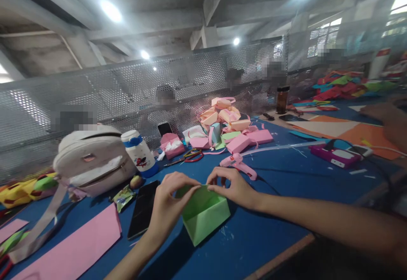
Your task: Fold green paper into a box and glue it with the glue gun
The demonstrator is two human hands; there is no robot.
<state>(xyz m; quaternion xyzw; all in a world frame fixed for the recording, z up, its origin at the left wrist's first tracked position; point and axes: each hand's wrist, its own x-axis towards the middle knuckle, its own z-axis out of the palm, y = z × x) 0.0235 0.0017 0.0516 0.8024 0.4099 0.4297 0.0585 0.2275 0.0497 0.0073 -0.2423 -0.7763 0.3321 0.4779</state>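
Note:
A green folded paper box [208, 220] rests on the blue table, its top open toward me. My left hand [170, 197] pinches its far rim from the left, thumb and fingers closed on the paper. From the right, my right hand [233, 184] pinches the same rim, close to the left fingertips. Just beyond the right hand lies a pink glue gun [238, 165]. A dark tablet or large phone [143, 210] lies flat beside my left wrist. Parts of the far rim are hidden behind my fingers.
Pink paper sheets [76, 246], a white backpack [95, 159] and a bottle [140, 152] stand or lie left. Scissors [192, 156] lie before a pile of finished paper boxes [225, 116]. A purple device [335, 155] with cables sits right, near another person's hand [381, 112].

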